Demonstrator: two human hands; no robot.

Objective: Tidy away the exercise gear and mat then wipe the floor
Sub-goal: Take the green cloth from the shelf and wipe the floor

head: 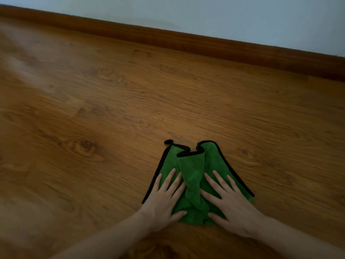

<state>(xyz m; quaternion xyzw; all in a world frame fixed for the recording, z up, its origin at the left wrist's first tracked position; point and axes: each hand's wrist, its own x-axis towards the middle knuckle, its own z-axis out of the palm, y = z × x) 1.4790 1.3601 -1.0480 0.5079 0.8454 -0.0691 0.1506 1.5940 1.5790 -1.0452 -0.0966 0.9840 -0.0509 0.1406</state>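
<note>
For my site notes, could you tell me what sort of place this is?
Probably a room in a home: wood-look plank floor, brown skirting board under a pale wall, and a green cloth.

I see open wooden floor [112, 109] on every side of the green cloth [192, 169]. Only the baseboard [205, 43] and wall [224, 14] bound my path, well beyond the cloth.

A dark brown wooden skirting board [186, 40] runs slantwise from nine o'clock up at the left down to three o'clock, with a pale bluish-white wall [224, 14] above it toward twelve.
</note>
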